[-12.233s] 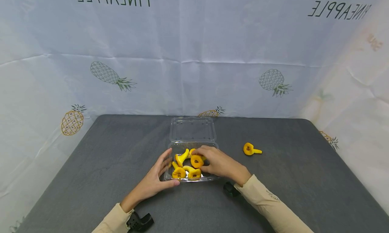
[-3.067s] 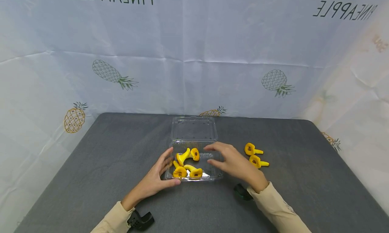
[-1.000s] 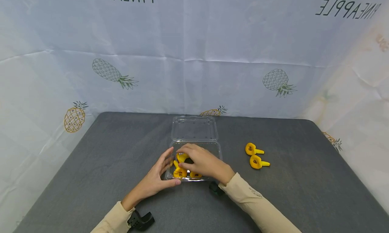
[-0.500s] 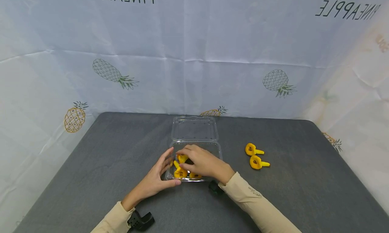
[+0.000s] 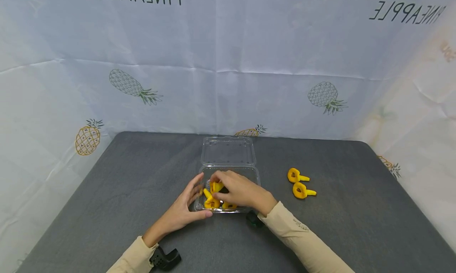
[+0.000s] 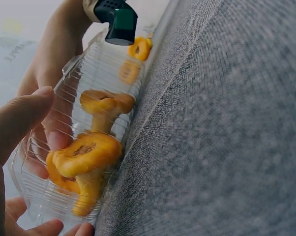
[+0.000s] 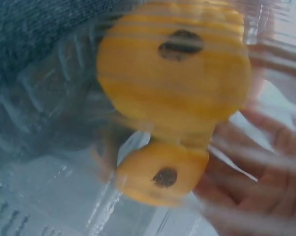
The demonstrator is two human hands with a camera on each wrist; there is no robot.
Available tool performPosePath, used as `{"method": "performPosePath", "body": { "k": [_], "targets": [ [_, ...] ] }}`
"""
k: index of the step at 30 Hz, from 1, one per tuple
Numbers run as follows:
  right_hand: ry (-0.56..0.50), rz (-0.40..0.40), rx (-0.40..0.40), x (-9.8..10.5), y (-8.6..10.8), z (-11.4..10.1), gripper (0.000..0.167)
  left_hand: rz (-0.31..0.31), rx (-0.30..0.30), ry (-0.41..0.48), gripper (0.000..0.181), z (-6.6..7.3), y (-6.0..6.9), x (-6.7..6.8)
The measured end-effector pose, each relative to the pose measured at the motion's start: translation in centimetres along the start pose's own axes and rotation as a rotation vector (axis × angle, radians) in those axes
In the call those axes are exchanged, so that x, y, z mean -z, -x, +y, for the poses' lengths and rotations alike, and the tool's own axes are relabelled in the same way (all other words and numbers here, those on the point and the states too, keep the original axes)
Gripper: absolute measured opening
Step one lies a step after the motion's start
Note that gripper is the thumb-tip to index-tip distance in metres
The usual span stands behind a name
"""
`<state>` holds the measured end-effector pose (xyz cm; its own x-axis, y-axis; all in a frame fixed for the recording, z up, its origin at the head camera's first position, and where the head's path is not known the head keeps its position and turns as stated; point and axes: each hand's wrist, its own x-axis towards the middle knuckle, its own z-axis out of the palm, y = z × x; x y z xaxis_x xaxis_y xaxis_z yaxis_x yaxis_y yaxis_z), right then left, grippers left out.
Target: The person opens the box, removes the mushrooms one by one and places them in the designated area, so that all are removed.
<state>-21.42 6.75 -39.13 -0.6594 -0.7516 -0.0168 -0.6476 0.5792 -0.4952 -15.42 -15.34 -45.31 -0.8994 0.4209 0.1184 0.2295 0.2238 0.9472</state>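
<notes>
A clear plastic clamshell container [image 5: 246,209] lies with its lid [image 5: 228,151] tipped back. My left hand [image 5: 179,211] grips its left front corner, thumb at the front rim and fingers along the left side. Inside it, my right hand [image 5: 242,189] pinches a yellow chanterelle mushroom [image 5: 215,186], partly covered by the fingers. Another chanterelle [image 5: 211,202] lies at the front left. One more chanterelle [image 5: 229,205] shows under my right hand. Through the plastic, the left wrist view gives a near chanterelle [image 6: 89,155]; the right wrist view has a large chanterelle [image 7: 172,88].
To the right of the container, an upper chanterelle [image 5: 295,175] and a lower chanterelle [image 5: 301,190] lie on the grey table [image 5: 153,166]. Behind the table hangs a pineapple-print cloth [image 5: 228,103]. A black wrist camera [image 5: 165,259] sits on my left wrist.
A second chanterelle has come from the container to the table's right. My right hand has since reached left into the container; the chanterelle in its fingers has turned slightly. My left hand stays put.
</notes>
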Motion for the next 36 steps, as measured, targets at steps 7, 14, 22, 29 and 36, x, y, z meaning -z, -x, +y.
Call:
{"method": "performPosePath", "body": {
  "k": [7, 14, 22, 29, 36],
  "targets": [
    [0.046, -0.024, -0.009, 0.1, 0.1, 0.2, 0.05, 0.001, -0.005, -0.005, 0.1, 0.0, 0.0, 0.0],
    [0.054, -0.013, -0.022, 0.2, 0.1, 0.4, 0.055, 0.006, -0.009, -0.005, 0.1, 0.1, 0.0, -0.1],
    [-0.049, 0.005, -0.023, 0.2, 0.3, 0.5, 0.05, 0.009, -0.007, -0.012, 0.099, 0.0, 0.0, -0.1],
    [-0.009, 0.052, 0.001, 0.5, 0.7, 0.3, 0.051, 0.003, 0.0, -0.004, 0.099, 0.0, 0.0, -0.1],
    [-0.018, 0.114, 0.022, 1.1, 1.6, 0.2, 0.054, 0.006, 0.009, -0.009, 0.099, 0.1, -0.1, 0.0]
  ]
}}
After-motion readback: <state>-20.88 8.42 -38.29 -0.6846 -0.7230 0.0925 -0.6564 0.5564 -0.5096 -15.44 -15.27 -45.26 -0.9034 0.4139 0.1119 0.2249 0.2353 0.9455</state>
